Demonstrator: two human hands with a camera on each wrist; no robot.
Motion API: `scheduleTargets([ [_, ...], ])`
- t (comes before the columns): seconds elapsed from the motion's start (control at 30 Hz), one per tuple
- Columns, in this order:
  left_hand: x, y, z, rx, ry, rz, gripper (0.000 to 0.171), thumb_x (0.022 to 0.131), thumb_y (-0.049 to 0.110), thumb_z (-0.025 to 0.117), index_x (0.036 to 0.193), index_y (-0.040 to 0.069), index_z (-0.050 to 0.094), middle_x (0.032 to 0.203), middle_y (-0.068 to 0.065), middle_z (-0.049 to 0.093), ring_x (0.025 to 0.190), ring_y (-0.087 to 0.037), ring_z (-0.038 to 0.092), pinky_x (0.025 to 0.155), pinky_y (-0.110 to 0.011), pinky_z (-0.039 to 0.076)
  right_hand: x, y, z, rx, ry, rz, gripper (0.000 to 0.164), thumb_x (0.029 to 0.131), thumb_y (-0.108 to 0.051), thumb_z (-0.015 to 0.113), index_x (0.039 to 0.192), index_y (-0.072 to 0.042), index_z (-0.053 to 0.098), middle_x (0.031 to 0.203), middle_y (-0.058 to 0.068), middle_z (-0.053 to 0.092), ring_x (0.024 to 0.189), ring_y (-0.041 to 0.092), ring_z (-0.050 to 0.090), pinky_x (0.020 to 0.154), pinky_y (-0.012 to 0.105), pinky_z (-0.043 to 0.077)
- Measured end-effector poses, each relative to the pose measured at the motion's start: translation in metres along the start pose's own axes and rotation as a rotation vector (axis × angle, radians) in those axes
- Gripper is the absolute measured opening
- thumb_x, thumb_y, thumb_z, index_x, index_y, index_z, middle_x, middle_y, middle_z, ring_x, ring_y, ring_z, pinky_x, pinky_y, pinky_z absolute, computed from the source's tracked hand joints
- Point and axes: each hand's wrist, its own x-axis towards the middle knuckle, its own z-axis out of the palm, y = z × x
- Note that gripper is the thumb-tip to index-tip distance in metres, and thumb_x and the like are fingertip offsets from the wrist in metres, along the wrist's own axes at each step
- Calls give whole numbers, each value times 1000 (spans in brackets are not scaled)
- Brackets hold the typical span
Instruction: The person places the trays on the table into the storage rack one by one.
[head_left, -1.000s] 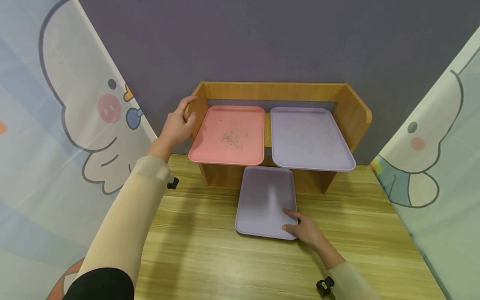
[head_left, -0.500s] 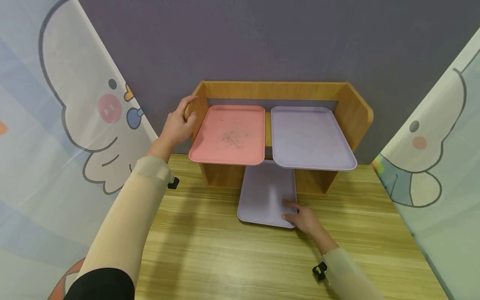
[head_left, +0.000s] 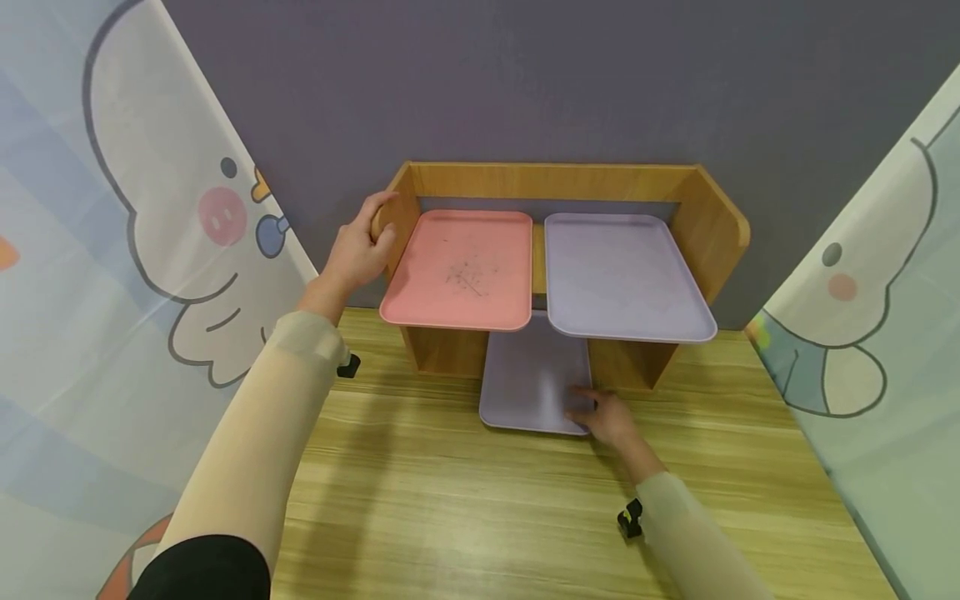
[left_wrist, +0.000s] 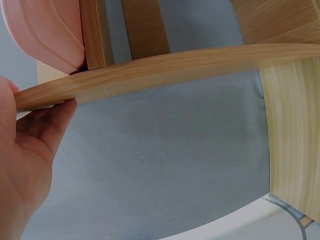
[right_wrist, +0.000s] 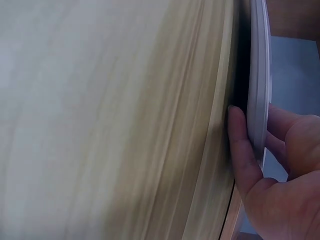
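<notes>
My left hand (head_left: 356,254) grips the left side panel of a wooden two-tier shelf (head_left: 551,182); in the left wrist view its fingers lie on both sides of the panel edge (left_wrist: 150,72). My right hand (head_left: 611,421) holds a purple tray (head_left: 528,387) by its right front corner. The right wrist view shows that tray's rim (right_wrist: 258,75) between my thumb and fingers. Its back part is under the upper tier, hidden by the trays above. A pink tray (head_left: 427,258) with dark specks and a second purple tray (head_left: 622,275) lie side by side on the upper tier.
The shelf stands on a wood-grain table (head_left: 435,508) against a grey wall (head_left: 525,83). Both upper trays jut out past the shelf's front. Cartoon-printed white sheets (head_left: 165,233) border the left and right sides.
My right hand has pushed the lower purple tray away from me, farther in beneath the upper tier. My left hand has kept its grip on the side panel.
</notes>
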Motion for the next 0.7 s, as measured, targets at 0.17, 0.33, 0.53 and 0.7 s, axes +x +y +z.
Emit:
scheduleTargets([
  [0.17, 0, 0, 0, 3, -3, -7, 53, 110, 32, 50, 164, 35, 46, 113, -26, 76, 90, -39, 74, 61, -33, 51, 5, 0, -1, -20, -1, 25, 57, 101, -31, 79, 150, -7, 66, 155, 36, 56, 139, 53, 59, 118, 64, 47],
  [0.33, 0, 0, 0, 1, 3, -5, 53, 111, 32, 49, 164, 35, 46, 107, -26, 77, 86, -38, 74, 59, -32, 51, 8, 1, -3, -29, 12, 29, 56, 100, -32, 79, 149, -7, 67, 151, 35, 59, 135, 53, 62, 116, 63, 49],
  [0.53, -1, 1, 0, -4, -7, -11, 53, 112, 32, 49, 164, 36, 45, 98, -24, 75, 79, -34, 72, 57, -30, 51, 10, 1, -2, -39, 12, 34, 55, 100, -32, 79, 149, -8, 68, 151, 36, 59, 140, 55, 58, 116, 63, 49],
  [0.7, -2, 2, -1, -8, -33, -31, 53, 113, 34, 48, 166, 38, 43, 96, -23, 75, 74, -31, 71, 57, -30, 52, 10, 1, -2, -27, 13, 41, 55, 100, -30, 79, 148, -7, 68, 149, 37, 60, 133, 52, 64, 114, 62, 51],
])
